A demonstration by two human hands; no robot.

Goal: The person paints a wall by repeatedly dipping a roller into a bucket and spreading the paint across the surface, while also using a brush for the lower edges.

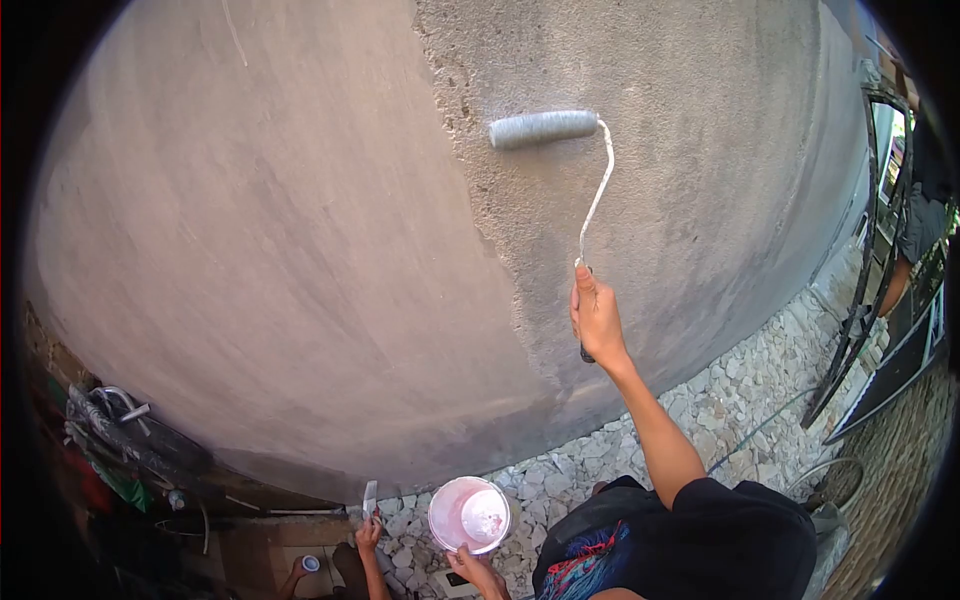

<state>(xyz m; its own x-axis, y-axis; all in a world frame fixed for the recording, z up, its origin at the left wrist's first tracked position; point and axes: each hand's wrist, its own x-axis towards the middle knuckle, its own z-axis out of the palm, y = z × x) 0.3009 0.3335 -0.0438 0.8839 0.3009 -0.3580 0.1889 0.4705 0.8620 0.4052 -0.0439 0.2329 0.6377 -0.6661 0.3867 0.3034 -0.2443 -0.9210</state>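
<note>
My right hand (598, 322) is wrapped round the dark handle of a paint roller with a white-spattered wire frame. The pale, wet-looking roller sleeve (543, 130) lies against the rough part of a grey plastered wall (660, 170). Lower down, my left hand (478, 572) grips the near rim of a bucket (440, 520), thumb over the edge. Whitish contents (485, 515) show inside the bucket. To the left of the roller, the wall surface is smoother and browner, with an uneven edge between the two textures.
Broken white rubble (745, 400) covers the ground along the wall. At bottom left, another person's hand (369, 533) holds a flat-bladed tool (370, 496); a small cup (311, 564) is nearby. A dark metal frame (868, 250) leans at right, beside another person (925, 225).
</note>
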